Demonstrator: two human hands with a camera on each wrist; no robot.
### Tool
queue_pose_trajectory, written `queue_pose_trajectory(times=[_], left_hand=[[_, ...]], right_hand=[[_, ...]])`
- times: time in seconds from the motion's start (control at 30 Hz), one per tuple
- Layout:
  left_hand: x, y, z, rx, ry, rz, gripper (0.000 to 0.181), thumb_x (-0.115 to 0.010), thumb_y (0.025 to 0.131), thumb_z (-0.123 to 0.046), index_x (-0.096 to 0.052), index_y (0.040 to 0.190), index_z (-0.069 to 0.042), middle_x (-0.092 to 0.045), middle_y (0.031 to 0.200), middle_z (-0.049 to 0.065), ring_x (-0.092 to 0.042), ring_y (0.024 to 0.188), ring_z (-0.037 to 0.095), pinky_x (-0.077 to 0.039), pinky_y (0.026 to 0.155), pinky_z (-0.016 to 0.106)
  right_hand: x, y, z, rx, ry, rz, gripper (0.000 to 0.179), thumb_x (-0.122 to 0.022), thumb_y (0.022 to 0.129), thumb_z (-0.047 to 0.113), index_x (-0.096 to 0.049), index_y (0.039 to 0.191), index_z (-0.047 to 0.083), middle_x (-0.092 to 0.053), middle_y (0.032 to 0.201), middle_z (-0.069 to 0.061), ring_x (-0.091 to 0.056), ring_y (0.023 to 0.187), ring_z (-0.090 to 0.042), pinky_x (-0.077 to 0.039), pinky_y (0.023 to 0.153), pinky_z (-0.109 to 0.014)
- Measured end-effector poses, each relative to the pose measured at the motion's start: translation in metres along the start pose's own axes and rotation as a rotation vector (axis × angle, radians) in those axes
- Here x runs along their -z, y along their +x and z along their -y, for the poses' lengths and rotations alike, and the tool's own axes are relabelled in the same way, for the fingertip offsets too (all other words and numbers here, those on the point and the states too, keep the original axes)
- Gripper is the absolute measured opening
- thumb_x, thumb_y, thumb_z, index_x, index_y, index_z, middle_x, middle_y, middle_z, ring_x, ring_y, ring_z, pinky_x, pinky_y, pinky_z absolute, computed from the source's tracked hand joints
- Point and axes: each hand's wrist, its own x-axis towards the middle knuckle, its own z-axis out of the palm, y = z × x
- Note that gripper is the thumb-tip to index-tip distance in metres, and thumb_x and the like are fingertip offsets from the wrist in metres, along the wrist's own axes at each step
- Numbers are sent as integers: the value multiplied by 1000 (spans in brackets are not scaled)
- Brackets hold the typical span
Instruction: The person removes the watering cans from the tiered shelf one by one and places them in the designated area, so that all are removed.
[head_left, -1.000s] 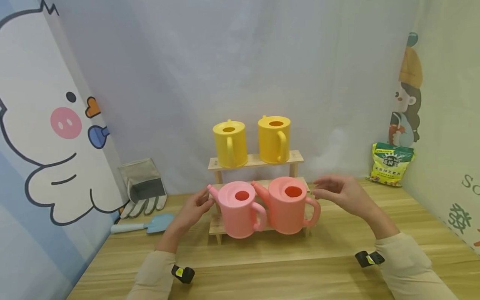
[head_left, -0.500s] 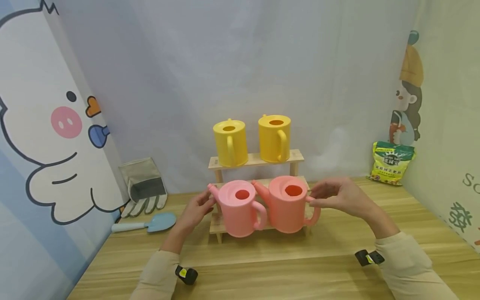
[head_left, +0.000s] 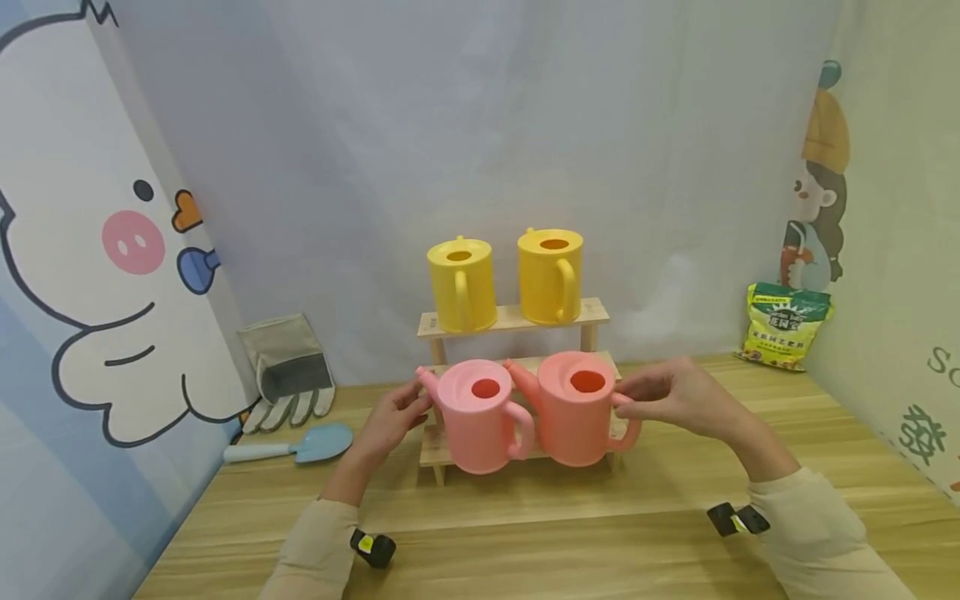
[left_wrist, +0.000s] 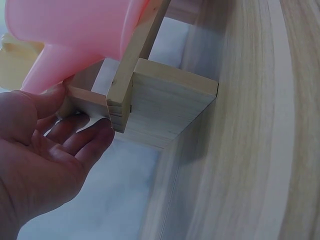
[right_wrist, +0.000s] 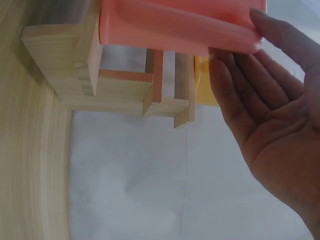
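Note:
Two pink watering cans stand side by side on a small wooden tiered stand (head_left: pixel 435 454). At the spout of the left, lighter pink can (head_left: pixel 477 429), my left hand (head_left: pixel 388 423) has its fingers loosely bent. In the left wrist view, that hand's thumb lies by the spout and its fingertips are close to the stand's wooden end; firm contact is unclear. My right hand (head_left: pixel 678 396) pinches the upper handle of the coral pink watering can (head_left: pixel 573 425), thumb on one side and fingers on the other. Two yellow watering cans (head_left: pixel 462 292) occupy the top tier.
Left of the stand lie a blue hand trowel (head_left: pixel 322 443) and a pair of grey-white work gloves (head_left: pixel 288 371). A green and yellow bag (head_left: pixel 786 327) leans at the back right. Behind the wooden table (head_left: pixel 525 550) hangs a pale curtain (head_left: pixel 337 167).
My right hand has come left onto the coral can's handle. My left hand has shifted slightly right toward the lighter can's spout. The watering cans and stand keep their places.

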Motion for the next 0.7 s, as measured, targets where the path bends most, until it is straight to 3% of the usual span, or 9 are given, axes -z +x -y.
queue_pose_trajectory(times=[0.3, 0.7], left_hand=[[1, 1, 1, 7, 4, 7, 50, -54, 106, -19, -42, 151, 0, -38, 156, 18, -44, 137, 36, -41, 110, 48], [2, 0, 2, -11, 20, 19, 50, -53, 106, -17, -40, 152, 1, -37, 155, 21, -47, 134, 40, -41, 109, 50]], right_hand=[[-4, 0, 23, -80, -123, -42, 24, -78, 90, 24, -79, 102, 3, -76, 94, -3, -71, 86, -16, -59, 75, -30], [-10, 2, 25, -102, -180, -127, 17, -80, 88, 22, -81, 92, 6, -75, 84, 0, -67, 79, -17, -57, 70, -33]])
